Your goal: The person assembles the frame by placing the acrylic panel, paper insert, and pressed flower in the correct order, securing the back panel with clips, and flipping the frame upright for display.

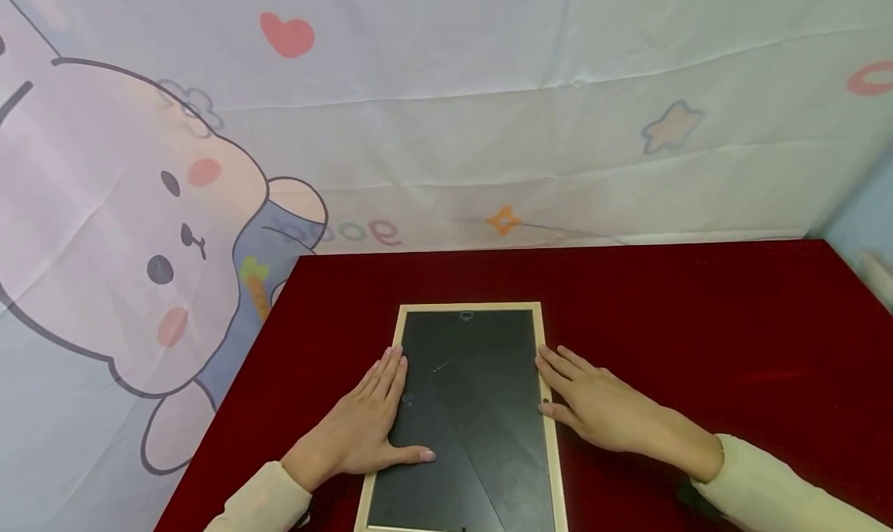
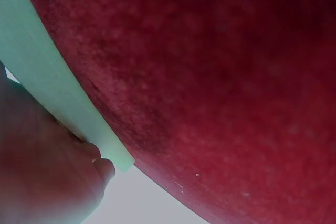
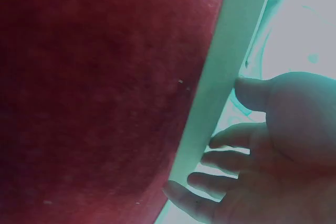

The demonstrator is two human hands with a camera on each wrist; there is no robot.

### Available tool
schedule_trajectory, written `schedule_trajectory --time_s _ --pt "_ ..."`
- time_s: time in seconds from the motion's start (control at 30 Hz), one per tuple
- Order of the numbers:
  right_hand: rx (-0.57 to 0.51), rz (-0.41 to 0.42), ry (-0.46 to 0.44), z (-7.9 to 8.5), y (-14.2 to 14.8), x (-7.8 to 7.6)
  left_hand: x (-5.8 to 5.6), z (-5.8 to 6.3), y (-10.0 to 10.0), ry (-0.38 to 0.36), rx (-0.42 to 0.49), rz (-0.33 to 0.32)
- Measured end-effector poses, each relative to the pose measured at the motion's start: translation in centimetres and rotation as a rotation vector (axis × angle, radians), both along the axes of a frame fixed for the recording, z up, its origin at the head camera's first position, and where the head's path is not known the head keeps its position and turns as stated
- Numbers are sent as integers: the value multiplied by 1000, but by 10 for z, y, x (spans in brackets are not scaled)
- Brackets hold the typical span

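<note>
A picture frame [image 1: 467, 307] with a pale wooden rim lies back side up, its dark backing board [image 1: 481, 431] facing the camera. My left hand [image 1: 363, 423] rests along the left rim, fingers straight together and thumb spread over the board. On the opposite side, my right hand [image 1: 600, 408] touches the right rim with its fingertips, fingers nearly straight. The left wrist view shows the frame's outer side [image 2: 63, 82] beside part of the hand [image 2: 47, 171]. In the right wrist view, thumb and fingertips meet the frame's side [image 3: 220, 66]. The frame's near end is cut off in the head view.
Red cloth [image 1: 698, 323] covers the table under the frame. A pale printed curtain [image 1: 453, 129] with a cartoon animal hangs behind and to the left. At the top of the board sits a small metal hanger [image 1: 467, 315].
</note>
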State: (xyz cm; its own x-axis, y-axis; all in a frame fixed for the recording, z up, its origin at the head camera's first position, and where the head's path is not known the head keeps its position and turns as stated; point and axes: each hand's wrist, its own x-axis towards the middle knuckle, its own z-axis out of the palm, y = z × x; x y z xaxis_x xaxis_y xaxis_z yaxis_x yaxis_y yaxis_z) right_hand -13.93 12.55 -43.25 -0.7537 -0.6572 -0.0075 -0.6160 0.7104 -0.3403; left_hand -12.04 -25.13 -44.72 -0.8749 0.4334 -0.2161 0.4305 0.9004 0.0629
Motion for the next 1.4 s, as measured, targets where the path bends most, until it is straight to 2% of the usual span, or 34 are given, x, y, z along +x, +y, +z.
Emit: schedule_trajectory --time_s 0.3,0.5,0.7,1.07,1.27,1.4 --pt "24 10 -12 5 -2 -7 -1 0 1 -12 13 2" --pt "24 51 -1 6 -3 -12 0 -1 -1 -25 23 9" --pt "83 83 23 10 -4 -16 1 -3 -2 -41 29 8" --pt "179 44 24 19 -6 -17 0 -2 4 -44 22 -17" --pt "162 61 39 16 -6 -20 -1 2 2 -42 14 -7" --pt "92 59 42 10 -2 -19 -1 3 1 -44 19 -1"
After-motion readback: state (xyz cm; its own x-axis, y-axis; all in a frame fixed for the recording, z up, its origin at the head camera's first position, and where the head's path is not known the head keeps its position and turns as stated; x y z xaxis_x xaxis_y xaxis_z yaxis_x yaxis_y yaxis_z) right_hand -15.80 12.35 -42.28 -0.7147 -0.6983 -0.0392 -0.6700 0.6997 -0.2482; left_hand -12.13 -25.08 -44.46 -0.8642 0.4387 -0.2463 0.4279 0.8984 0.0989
